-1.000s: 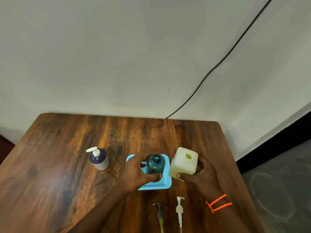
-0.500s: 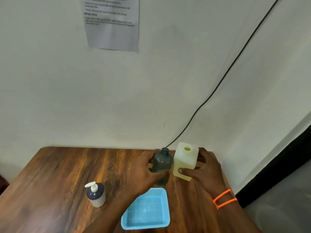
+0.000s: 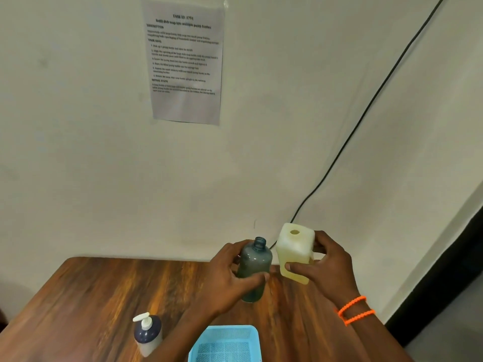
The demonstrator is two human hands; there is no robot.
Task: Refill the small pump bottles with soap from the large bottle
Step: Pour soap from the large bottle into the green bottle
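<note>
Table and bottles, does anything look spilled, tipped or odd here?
Nothing spilled. The green bottle in the left hand and the large bottle in the right hand are both uncapped, held above the table.

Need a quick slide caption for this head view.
Left hand holds open grey bottle; right hand holds pale soap bottle beside it.
</note>
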